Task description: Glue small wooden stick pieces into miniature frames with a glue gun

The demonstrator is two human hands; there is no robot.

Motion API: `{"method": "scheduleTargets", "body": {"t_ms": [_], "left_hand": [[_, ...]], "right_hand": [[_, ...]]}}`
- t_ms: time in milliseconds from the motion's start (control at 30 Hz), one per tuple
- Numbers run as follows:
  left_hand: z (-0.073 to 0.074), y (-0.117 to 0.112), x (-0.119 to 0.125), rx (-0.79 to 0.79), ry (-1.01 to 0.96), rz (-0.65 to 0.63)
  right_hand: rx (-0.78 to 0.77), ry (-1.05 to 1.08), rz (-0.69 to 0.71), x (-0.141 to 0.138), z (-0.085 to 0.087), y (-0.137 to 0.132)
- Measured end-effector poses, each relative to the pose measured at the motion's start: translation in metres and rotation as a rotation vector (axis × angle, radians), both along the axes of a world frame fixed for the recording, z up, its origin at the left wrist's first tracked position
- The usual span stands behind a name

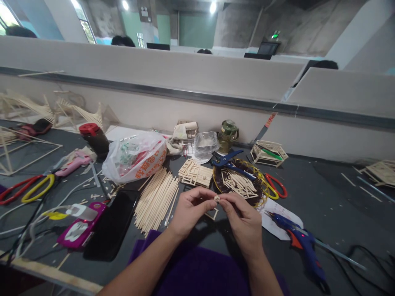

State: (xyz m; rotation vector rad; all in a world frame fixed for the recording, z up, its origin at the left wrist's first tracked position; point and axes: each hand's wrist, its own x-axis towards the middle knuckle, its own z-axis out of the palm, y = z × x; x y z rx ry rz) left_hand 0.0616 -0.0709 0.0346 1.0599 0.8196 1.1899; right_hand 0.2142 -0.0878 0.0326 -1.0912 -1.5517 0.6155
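Observation:
My left hand [189,210] and my right hand [243,220] meet over the dark table, fingertips pinched together on a tiny pale wooden piece [217,198]. Just under them lies a small square stick frame [212,213]. A bundle of long thin wooden sticks [156,199] lies to the left of my left hand. Behind the hands a small stick lattice [195,173] rests on the table, and a dark round tray [239,185] holds short cut sticks.
Blue cutters [230,163] lie by the tray. A blue glue gun [300,240] rests at the right on white paper. A plastic bag [135,158], a black phone [112,224], a pink case [80,224], red and yellow scissors [26,190] sit left. A grey partition [197,82] runs behind.

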Motion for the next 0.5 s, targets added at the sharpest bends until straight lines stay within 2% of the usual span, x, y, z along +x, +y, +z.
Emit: {"method": "scheduleTargets", "body": {"t_ms": [500], "left_hand": [[-0.0021,-0.0002,0.0026,-0.078,-0.111,0.006]], "right_hand": [[-0.07,0.036,-0.019,-0.001,-0.0066,-0.0004]]}}
